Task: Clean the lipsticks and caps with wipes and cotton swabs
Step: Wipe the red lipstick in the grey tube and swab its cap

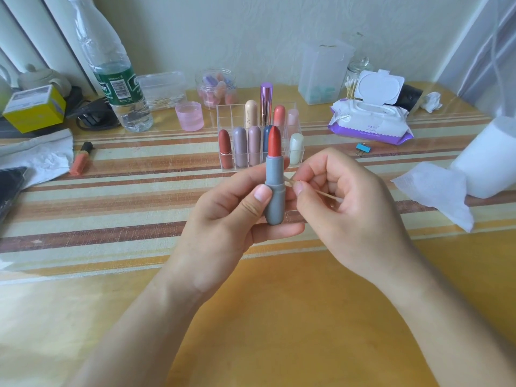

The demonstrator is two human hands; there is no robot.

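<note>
Lipstick (274, 185) in left grip (237, 216); swab (321, 192) pinched right (349, 202).

The cotton swab (327, 194) is hidden mid-length under the right hand (354, 210), and its far tip disappears behind the lipstick (275, 188) in the left hand (223, 219).

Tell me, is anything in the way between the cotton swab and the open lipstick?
Nothing visible. The right hand pinches the cotton swab right beside the uncapped grey lipstick, which the left hand holds upright.
</note>
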